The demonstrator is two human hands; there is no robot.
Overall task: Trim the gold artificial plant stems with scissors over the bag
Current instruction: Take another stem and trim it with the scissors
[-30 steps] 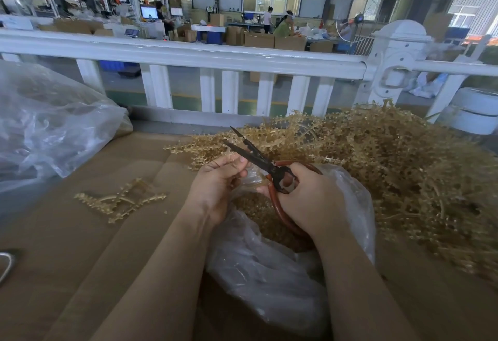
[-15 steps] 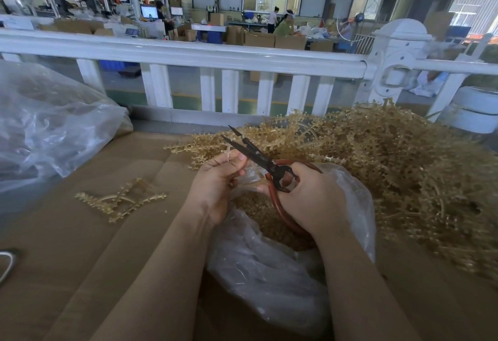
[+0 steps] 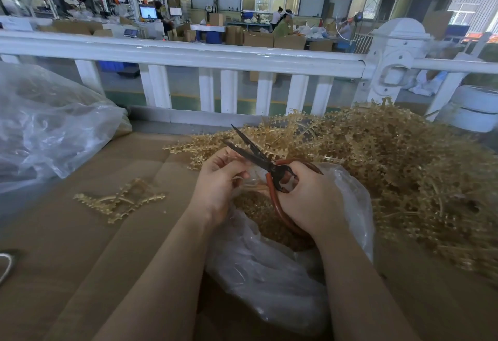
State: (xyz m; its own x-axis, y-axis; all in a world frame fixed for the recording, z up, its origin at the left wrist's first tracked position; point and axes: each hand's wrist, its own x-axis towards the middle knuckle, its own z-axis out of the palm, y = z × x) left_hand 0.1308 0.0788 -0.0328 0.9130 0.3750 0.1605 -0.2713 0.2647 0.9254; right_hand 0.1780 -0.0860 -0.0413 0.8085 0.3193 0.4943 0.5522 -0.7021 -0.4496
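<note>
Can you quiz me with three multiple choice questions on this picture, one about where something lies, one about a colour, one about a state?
1. Where does the small loose cluster of gold plastic stems lie?
A. on the brown cardboard, left of the hands
B. inside the clear plastic bag
C. on the white railing

2. What colour are the handles of the dark-bladed scissors?
A. blue
B. reddish-brown
C. yellow

3. How do the scissor blades stand?
A. shut tight
B. parted
C. hidden

Answers:
1 A: the cluster rests on the cardboard surface, apart from the left hand.
2 B: reddish-brown loops show in the right hand, above the clear plastic bag.
3 B: the two blade tips point apart, in front of the big gold stem pile.
</note>
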